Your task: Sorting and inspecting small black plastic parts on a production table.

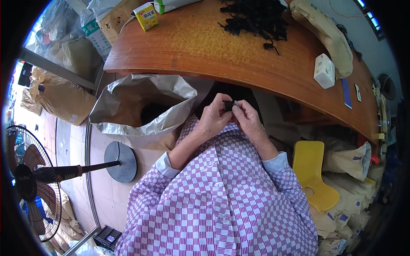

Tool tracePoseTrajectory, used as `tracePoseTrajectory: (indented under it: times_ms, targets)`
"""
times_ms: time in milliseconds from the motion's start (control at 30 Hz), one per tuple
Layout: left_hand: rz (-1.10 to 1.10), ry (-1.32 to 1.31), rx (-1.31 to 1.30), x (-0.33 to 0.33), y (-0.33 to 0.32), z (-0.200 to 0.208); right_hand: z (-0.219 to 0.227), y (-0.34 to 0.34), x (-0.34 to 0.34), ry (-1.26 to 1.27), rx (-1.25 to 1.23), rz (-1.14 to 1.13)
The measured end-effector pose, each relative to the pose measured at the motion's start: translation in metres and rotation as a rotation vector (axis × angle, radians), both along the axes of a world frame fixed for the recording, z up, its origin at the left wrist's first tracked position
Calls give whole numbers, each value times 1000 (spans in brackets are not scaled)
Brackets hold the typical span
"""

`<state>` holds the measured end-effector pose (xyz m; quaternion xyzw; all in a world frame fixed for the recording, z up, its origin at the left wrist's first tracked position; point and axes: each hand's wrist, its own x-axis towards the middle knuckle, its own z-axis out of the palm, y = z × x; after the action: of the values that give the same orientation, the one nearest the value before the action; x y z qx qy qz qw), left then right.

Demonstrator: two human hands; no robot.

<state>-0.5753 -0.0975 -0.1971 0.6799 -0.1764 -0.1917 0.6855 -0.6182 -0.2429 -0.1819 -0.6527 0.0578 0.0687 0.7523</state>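
Both of my hands meet in front of my chest, just off the near edge of the wooden table [179, 45]. A small black piece [229, 106] is pinched between the fingertips; its exact kind is too small to make out. My left hand [213, 117] is closed on it from one side. My right hand [250, 119] is closed on the other side, thumb and forefinger at its edge. On the far part of the table lies a loose pile of similar-looking black pieces [258, 19], some with thin tails.
A large open silvery sack [111, 115] stands left of my lap, something dark inside. Further left are a standing fan [32, 179] and a paper sack [66, 98]. A small yellow box [146, 17] and a white tissue pack [324, 71] sit on the table. A yellow chair [308, 162] stands right.
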Motion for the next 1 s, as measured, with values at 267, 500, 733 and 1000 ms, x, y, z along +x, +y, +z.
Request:
tracePoseTrajectory:
  times_ms: [267,500,733,1000]
  targets:
    - [-1,36,-9,-4,6,1,-6,7,-10,-105,-282,27]
    - [-5,-48,174,-4,6,-1,-14,9,-9,-213,-498,23]
    - [121,-468,441,-5,-1,3,-27,13,-6,-184,-534,-64]
    - [52,261,-273,8,18,9,-9,5,-9,-109,-119,-89]
